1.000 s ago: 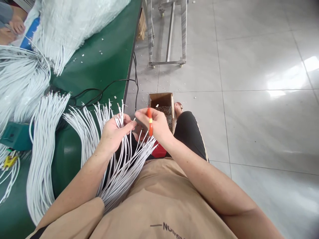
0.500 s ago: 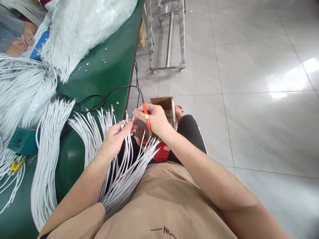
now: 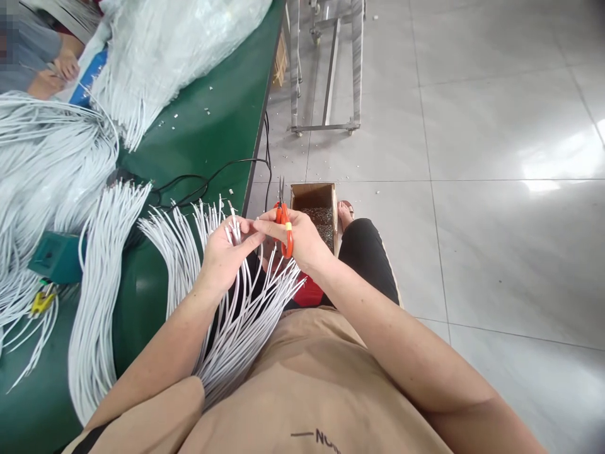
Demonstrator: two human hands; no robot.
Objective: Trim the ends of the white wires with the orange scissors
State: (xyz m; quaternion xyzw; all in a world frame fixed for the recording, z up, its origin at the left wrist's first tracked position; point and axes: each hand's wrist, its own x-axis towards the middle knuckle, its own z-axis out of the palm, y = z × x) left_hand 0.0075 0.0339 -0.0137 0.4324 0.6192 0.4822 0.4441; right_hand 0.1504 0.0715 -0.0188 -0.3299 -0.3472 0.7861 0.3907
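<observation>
My left hand [image 3: 231,246] is closed around several white cables, whose ends stick up between the fingers. Orange-handled scissors [image 3: 285,230] rest in my right hand [image 3: 302,239], their thin blades pointing away from me. The thumb and fingertips of my right hand meet those of my left at the cables; what is pinched there is too small to make out. Below both hands a loose bundle of white cables [image 3: 250,334] lies across my lap, its ends fanned out to the right.
More white cable bundles [image 3: 97,302] lie on the green table [image 3: 212,120], near a teal device [image 3: 57,257] and black cords. An open cardboard box [image 3: 312,189] with small scraps stands on the floor. A metal frame [image 3: 331,126] is beyond it. Another person's hands [image 3: 59,72] are at upper left.
My right hand has come against my left fingertips. The scissors have turned, so both handle loops and blades show. The whole view has shifted slightly.
</observation>
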